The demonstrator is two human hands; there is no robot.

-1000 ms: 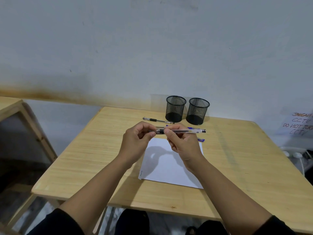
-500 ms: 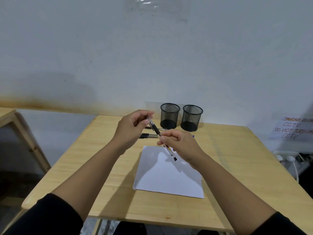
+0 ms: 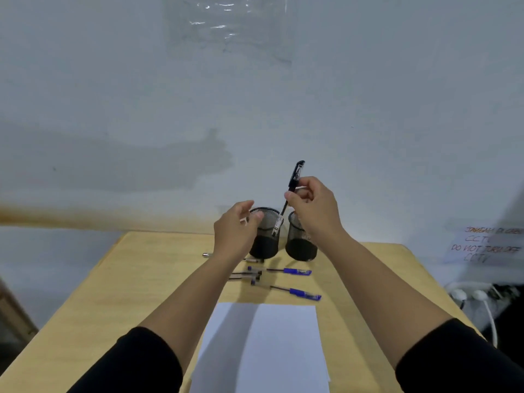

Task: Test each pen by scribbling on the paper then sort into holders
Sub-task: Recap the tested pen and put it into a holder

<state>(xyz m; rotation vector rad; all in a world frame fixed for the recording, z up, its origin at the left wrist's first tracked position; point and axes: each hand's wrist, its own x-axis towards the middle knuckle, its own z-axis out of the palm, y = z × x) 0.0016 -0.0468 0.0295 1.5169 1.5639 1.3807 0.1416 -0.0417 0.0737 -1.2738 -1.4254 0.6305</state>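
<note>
My right hand [image 3: 314, 211] pinches a black pen [image 3: 293, 182] and holds it steeply tilted, cap end up. Its lower end hangs over the rim of the left black mesh holder [image 3: 265, 239]. A second mesh holder [image 3: 297, 246] stands just to the right, partly behind my right wrist. Beside the left holder my left hand [image 3: 235, 236] hovers with fingers loosely apart and nothing in it. On the wooden table [image 3: 127, 279] lie two blue pens [image 3: 292, 271] [image 3: 300, 293] and a small cluster of black pens [image 3: 246, 276]. The white paper [image 3: 272, 344] lies between my forearms.
One more pen [image 3: 207, 255] pokes out from behind my left wrist. A handwritten sign [image 3: 485, 245] hangs on the wall at the right, with plugs and white cables [image 3: 470, 296] below it. Part of another wooden table [image 3: 11, 310] shows at the left edge.
Both hands moved from above the paper out to the holders. My left hand let go of the pen, and my right hand swung it upright over the left holder. The camera tilted up.
</note>
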